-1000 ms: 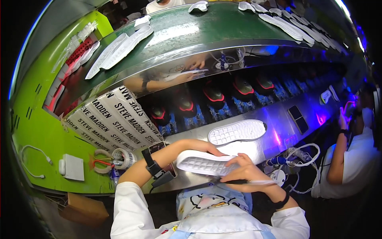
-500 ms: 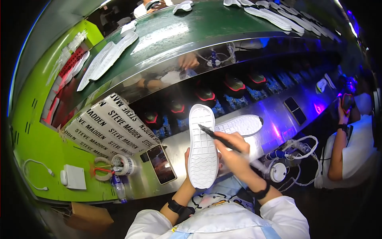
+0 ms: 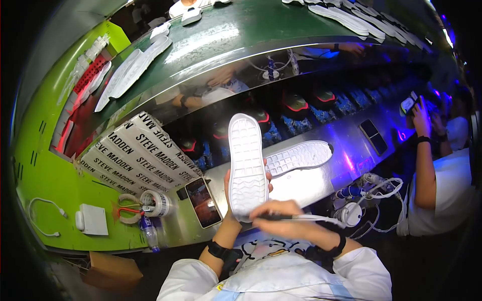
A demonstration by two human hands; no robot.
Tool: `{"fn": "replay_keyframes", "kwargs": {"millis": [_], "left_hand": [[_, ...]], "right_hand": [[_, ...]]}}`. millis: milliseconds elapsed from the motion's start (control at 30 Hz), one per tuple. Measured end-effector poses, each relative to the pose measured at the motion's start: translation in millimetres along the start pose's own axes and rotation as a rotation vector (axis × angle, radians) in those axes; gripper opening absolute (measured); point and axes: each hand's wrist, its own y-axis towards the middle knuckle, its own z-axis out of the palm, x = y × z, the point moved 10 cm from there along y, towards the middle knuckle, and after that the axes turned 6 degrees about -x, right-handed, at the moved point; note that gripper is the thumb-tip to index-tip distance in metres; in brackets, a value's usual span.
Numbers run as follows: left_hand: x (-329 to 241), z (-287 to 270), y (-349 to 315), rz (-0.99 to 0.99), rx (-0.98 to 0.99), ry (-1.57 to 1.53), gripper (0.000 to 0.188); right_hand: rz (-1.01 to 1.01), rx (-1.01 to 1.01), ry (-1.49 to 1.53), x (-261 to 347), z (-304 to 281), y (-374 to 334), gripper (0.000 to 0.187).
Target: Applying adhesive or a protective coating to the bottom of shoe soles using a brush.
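Observation:
My left hand (image 3: 228, 193) grips a white shoe sole (image 3: 245, 160) from behind, its fingertips showing along the right edge. The sole is tilted up, its ridged, grid-patterned face toward me. At the sole's lower end, my right hand (image 3: 293, 226) is closed around a slim brush-like tool (image 3: 316, 218) with a dark front and a pale rear part pointing right. The tool's tip is close to the sole's lower edge; whether it touches, I cannot tell. A second white sole (image 3: 300, 156) lies patterned side up on the metal bench just beyond.
A shoebox (image 3: 143, 155), a phone (image 3: 203, 202), tape rolls (image 3: 159, 203) and a small bottle (image 3: 149, 233) stand left. White tubing (image 3: 386, 188) and a cup (image 3: 351, 214) are right, near a co-worker's arm (image 3: 426, 165). More soles (image 3: 133, 70) lie on the green surface beyond.
My right hand has moved down from the sole's upper grid to its lower end, turning the tool sideways. The held sole has shifted slightly left and up. The co-worker's arm has moved.

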Motion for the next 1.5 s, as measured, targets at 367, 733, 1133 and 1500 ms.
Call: {"fn": "replay_keyframes", "kwargs": {"millis": [367,733,1133,1500], "left_hand": [[-8.3,16.6,11.5,-0.012,-0.108,0.299,0.080],[27.3,6.9,20.1,-0.455,-0.213,0.393,0.069],[17.8,73.1,-9.2,-0.475,-0.549,1.178,0.052],[-7.1,16.3,3.5,-0.533,-0.504,1.361,0.057]], "right_hand": [[-0.047,-0.083,0.174,-9.3,-20.7,-3.3,0.023],[-0.496,-0.004,-0.099,52.5,-34.6,-15.5,0.008],[-0.576,0.156,-0.371,51.6,-38.2,-19.9,0.012],[-0.041,-0.146,0.031,-10.1,-106.9,-8.1,0.016]]}}
